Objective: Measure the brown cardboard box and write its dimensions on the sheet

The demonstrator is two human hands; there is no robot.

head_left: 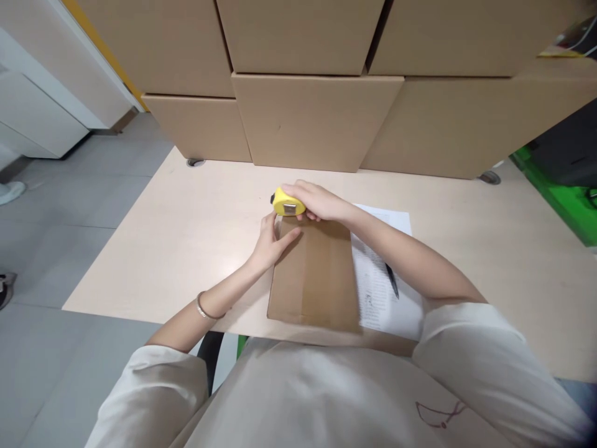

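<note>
- Head view: your right hand [319,200] is curled over the top of a yellow tape measure [287,205], fingers wrapped around its body, holding it at the far edge of a small cardboard box [313,274].
- Your left hand [272,241] rests at the box's far left corner, just below the tape measure; its thumb lies along the top of the box and the fingers press against the side. You cannot tell whether it pinches the tape's tip.
- The box lies flat on a pale wooden table [177,236], close to your body, its near edge at the table's front.
- A printed sheet of paper [385,274] lies partly under the box's right side, with a black pen [392,280] on it.
- Large cardboard boxes [317,118] are stacked along the table's far edge.
- A thin bracelet [201,308] sits on your left wrist.
</note>
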